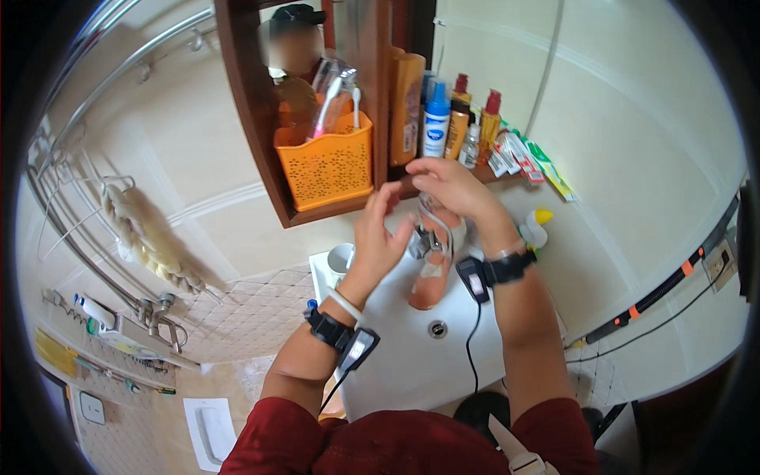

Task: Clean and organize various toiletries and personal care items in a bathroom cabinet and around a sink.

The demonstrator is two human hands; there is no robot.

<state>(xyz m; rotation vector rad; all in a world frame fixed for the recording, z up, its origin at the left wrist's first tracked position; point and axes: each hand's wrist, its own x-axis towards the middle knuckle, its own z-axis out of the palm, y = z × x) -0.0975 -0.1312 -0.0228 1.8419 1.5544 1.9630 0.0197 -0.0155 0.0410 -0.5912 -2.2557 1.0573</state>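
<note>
My left hand (380,241) is raised just in front of the shelf edge, fingers loosely curled and apart, with nothing visible in it. To its right, my right hand (455,190) reaches over the curved metal faucet (450,229), fingers bent toward the left hand, with no held thing showing. Below the hands, an orange-brown, bottle-shaped thing with a pale patch (428,291) extends into the white sink (396,364); the faucet and right hand hide part of it. I cannot tell whether the right hand touches the faucet. Each wrist wears a black strap with a cabled device.
An orange basket (327,172) with toothbrushes stands in the brown cabinet (257,119). Right of it are a tall orange bottle (406,111), a blue-and-white bottle (436,123), other bottles and tubes (552,170). A white cup (340,258) sits at the sink's left rim.
</note>
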